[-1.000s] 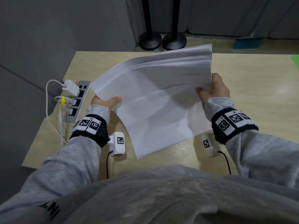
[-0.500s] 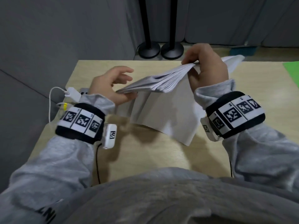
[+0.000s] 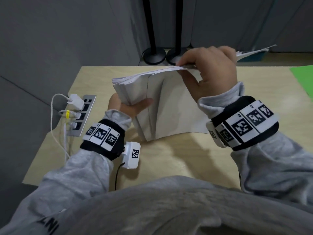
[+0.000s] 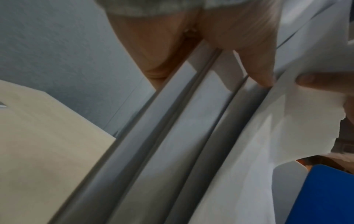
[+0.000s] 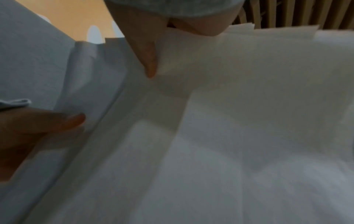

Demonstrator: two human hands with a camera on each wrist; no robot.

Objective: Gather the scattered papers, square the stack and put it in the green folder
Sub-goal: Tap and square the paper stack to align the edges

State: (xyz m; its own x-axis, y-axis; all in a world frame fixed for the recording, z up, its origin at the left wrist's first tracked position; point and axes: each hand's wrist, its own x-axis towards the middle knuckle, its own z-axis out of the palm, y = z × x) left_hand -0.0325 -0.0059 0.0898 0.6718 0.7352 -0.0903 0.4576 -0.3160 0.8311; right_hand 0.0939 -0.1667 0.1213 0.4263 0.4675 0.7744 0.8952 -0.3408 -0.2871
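Papers [image 3: 162, 106] held off the table, gathered in one loose stack between both hands. Right hand [image 3: 211, 72] grips the top edge from above: fingers curled over the far side, thumb pressing the near face, seen also in the right wrist view [image 5: 151, 60]. Left hand [image 3: 130, 106] cups the lower left corner from below, palm up, thumb across the near sheet, fingers wrapped behind; the left wrist view shows the thumb [image 4: 258, 65] lying on the paper.

Edges not square. At the left end the sheets fan apart in steps, several separate edges showing. Top edge runs slanting up to the right, and one corner sticks out past the right hand toward the far right. Bottom edge hangs free above the tabletop, curving slightly. Vertical creases or folds run down the near sheet.

Green folder [image 3: 303, 77] lies flat at the far right of the table [image 3: 169, 158], well apart from the stack, only partly in frame.

Room: bare wood shows under and in front of the stack and between stack and folder. Left edge of the table carries a power strip [image 3: 83, 114] with a white charger [image 3: 75, 100] and white cables [image 3: 55, 133] trailing off the side. Two black stand bases [image 3: 160, 55] sit on the floor beyond the far edge.
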